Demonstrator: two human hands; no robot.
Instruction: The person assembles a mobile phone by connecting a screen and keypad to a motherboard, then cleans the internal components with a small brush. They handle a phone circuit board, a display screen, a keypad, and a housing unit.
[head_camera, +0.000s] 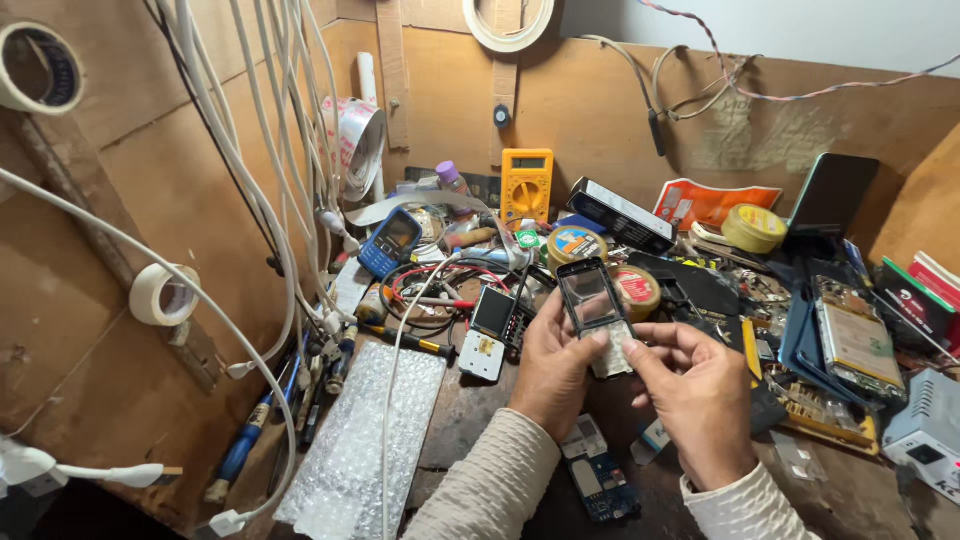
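My left hand (553, 370) and my right hand (697, 395) together hold up a small keypad phone (594, 312) with a black frame, a clear screen area and a pale keypad. The left hand's fingers wrap its left edge. My right thumb and forefinger pinch the lower right corner by the keypad. Under my wrists a bare blue circuit board (598, 480) lies on the dark bench. Another opened phone (490, 330) with a white lower part lies just left of my left hand.
A sheet of bubble wrap (362, 450) lies at lower left beside screwdrivers (245, 445). A blue phone (390, 242), yellow multimeter (526, 184), tape rolls (752, 227) and opened phones (852, 340) crowd the back and right. White cables (250, 180) hang on the wooden wall.
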